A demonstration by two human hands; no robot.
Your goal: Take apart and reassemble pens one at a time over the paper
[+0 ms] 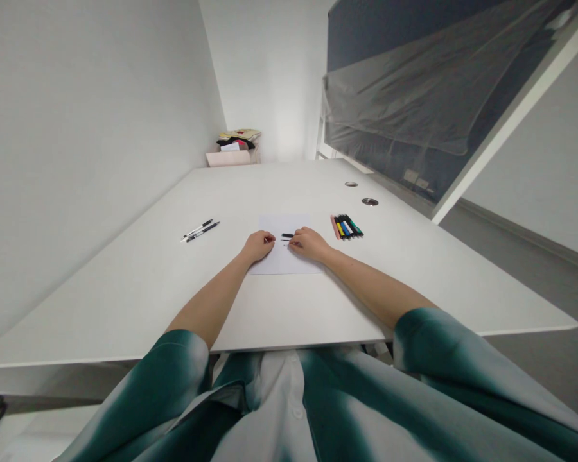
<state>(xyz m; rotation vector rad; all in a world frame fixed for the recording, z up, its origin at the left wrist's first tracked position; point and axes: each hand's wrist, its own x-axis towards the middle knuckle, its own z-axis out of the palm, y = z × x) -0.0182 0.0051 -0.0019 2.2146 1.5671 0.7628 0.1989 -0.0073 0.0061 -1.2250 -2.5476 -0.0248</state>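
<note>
On the white counter (135, 301), over a paper sheet (285, 226), the left hand (257, 247) and right hand (309, 244) curl beside a small black pen part (288, 235); grasp cannot be determined.

- Office-like room: white walls (77, 160), long white desk (139, 289)
- Twelve o'clock: sheet of paper (282, 224); farther off, cardboard box (231, 158) holding loose items
- Eleven o'clock: two pens (200, 231)
- One o'clock: colored markers (347, 226), desk cable grommets (370, 201)
- Two o'clock: plastic-sheeted panel (428, 96)
</note>
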